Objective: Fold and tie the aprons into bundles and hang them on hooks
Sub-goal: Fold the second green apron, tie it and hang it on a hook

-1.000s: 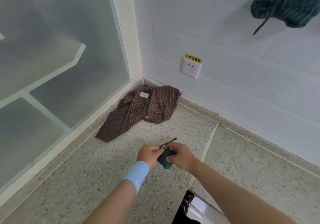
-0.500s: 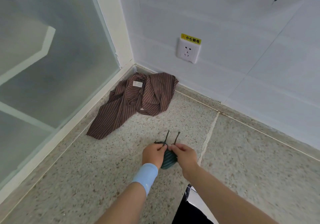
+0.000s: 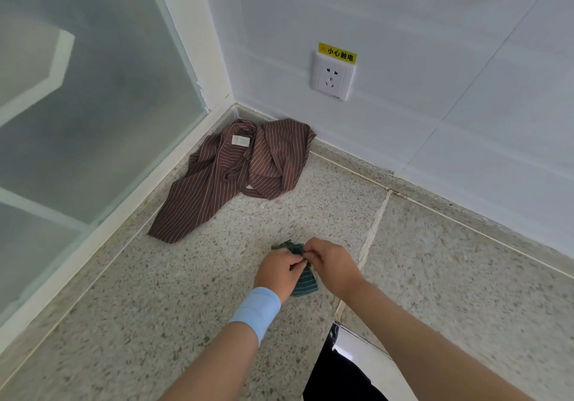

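Two aprons: we see one green, one brown.
Green bundle (image 3: 302, 282): lower centre of the frame, over the speckled floor (image 3: 155, 292), pinched between both hands.
Left hand (image 3: 278, 271): fingers clenched on the bundle; blue wristband (image 3: 256, 310) below it.
Right hand (image 3: 334, 264): fingertips gripping the bundle's top.
Brown striped apron (image 3: 236, 173): crumpled in the corner, centre frame, apart from our hands.
Socket (image 3: 332, 79): on the wall, upper centre, under a yellow label (image 3: 337, 53).

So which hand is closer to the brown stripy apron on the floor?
The left hand. It sits on the side of the green bundle facing the brown apron; the right hand is on the far side.
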